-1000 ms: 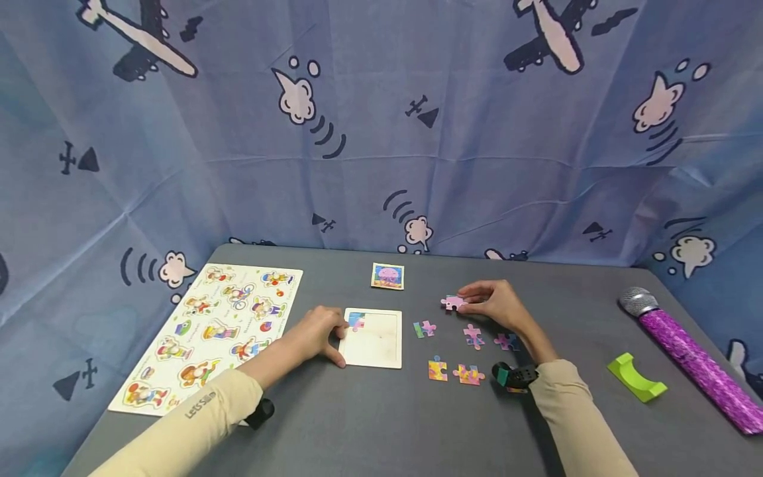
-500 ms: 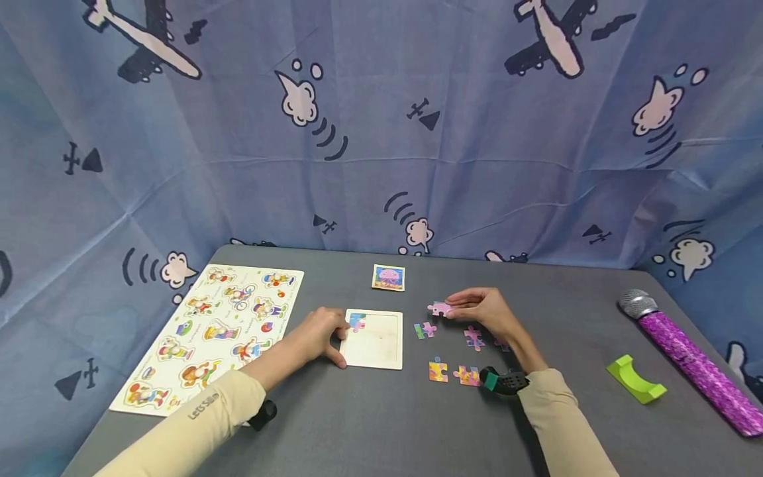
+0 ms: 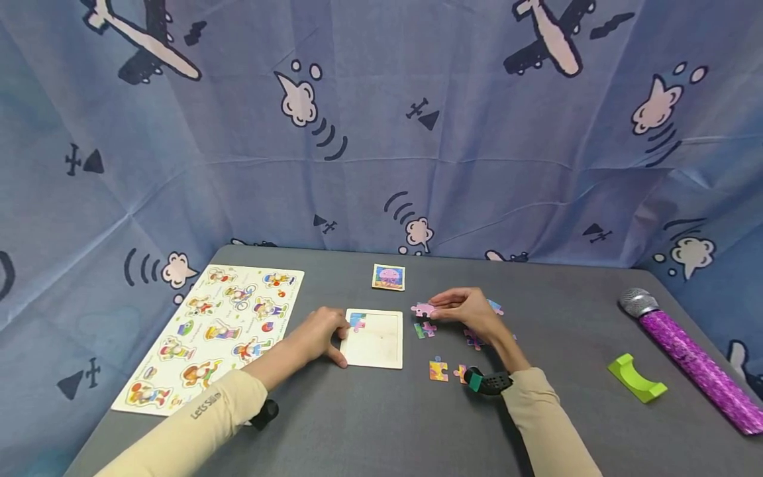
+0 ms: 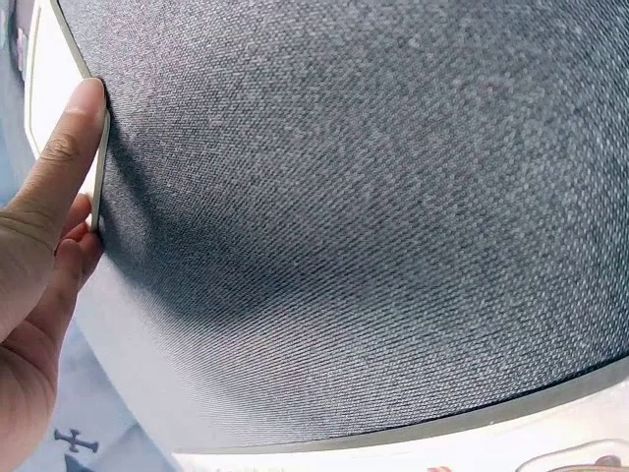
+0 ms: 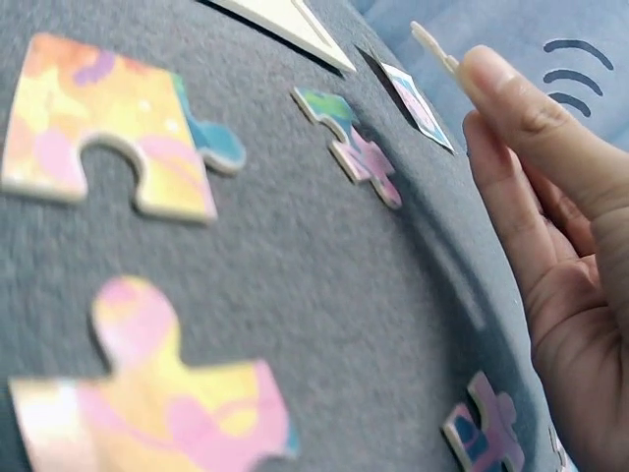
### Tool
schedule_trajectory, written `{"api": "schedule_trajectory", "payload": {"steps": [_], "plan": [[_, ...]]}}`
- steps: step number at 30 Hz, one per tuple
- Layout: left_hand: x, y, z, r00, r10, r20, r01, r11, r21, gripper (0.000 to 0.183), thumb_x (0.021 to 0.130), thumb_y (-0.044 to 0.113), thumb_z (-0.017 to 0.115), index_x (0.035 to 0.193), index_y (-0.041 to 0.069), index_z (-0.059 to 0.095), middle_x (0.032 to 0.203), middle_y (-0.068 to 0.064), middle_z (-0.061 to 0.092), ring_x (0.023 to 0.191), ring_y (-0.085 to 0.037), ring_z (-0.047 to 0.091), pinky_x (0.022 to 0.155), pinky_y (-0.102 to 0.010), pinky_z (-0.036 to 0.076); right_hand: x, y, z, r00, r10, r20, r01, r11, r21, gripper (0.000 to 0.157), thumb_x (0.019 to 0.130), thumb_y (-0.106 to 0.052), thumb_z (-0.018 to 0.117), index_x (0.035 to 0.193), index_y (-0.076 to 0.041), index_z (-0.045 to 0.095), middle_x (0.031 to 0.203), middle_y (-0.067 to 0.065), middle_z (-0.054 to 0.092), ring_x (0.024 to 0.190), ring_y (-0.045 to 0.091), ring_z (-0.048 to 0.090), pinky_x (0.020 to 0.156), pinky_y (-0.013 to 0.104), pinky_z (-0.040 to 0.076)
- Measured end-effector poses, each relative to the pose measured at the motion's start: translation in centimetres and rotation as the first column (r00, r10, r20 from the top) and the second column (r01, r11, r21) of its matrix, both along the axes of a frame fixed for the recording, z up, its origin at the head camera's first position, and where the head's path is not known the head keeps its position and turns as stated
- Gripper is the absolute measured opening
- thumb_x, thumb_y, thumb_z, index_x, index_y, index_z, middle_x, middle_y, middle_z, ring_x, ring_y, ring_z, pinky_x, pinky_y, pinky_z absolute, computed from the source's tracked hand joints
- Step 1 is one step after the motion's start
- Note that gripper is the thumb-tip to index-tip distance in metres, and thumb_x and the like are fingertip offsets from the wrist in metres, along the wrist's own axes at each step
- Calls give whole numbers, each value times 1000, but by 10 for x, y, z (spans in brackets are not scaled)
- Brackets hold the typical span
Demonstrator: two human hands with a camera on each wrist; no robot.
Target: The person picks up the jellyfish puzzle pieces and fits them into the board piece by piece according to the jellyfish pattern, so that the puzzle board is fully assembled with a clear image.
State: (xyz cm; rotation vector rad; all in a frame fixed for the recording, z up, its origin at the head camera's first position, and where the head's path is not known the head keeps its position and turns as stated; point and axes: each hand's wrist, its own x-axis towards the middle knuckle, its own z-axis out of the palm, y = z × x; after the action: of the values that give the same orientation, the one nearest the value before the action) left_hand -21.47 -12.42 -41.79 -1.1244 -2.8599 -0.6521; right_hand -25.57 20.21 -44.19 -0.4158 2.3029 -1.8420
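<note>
My right hand (image 3: 467, 315) pinches a pink jigsaw piece (image 3: 422, 309) between thumb and fingers, raised over the table; the right wrist view shows this piece (image 5: 429, 44) nearly edge-on. Close by it lies a green-and-pink jigsaw piece (image 3: 424, 330). My left hand (image 3: 322, 334) holds the left side of a square, pale puzzle tray (image 3: 381, 341), its thumb near the lower corner. In the left wrist view, thumb and fingertips meet the rim of the tray (image 4: 54, 88). One blue-and-pink piece (image 3: 357, 321) sits in the tray's upper left corner.
Yellow (image 5: 108, 108) and yellow-pink pieces (image 5: 197, 423) lie nearer me, the latter partly behind my wrist. A small jellyfish picture (image 3: 389, 277) lies behind the tray. A large figure board (image 3: 220, 328) lies left; a green arch block (image 3: 634, 379) and purple microphone (image 3: 691, 354) lie right.
My right hand has carried the pink piece leftward, nearer the tray, uncovering a piece behind it. My left hand has stayed on the tray.
</note>
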Motion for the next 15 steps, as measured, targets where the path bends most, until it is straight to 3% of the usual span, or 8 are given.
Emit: {"api": "schedule_trajectory", "payload": {"steps": [6, 15], "plan": [[0, -1, 0, 1000, 12, 14, -12, 1000, -10, 45, 49, 26, 93, 67, 6, 57, 67, 2, 45, 63, -9, 36, 59, -24, 33, 0, -12, -1, 1000, 5, -12, -5, 1000, 30, 37, 73, -3, 80, 105, 11, 67, 99, 19, 70, 83, 12, 68, 71, 25, 53], [0, 0, 0, 999, 27, 30, -27, 999, -21, 45, 50, 26, 93, 68, 6, 58, 69, 2, 47, 63, -9, 38, 60, -24, 35, 0, -33, 1, 999, 48, -4, -49, 998, -51, 34, 73, 3, 78, 103, 13, 66, 95, 15, 71, 82, 13, 68, 71, 27, 54]]}}
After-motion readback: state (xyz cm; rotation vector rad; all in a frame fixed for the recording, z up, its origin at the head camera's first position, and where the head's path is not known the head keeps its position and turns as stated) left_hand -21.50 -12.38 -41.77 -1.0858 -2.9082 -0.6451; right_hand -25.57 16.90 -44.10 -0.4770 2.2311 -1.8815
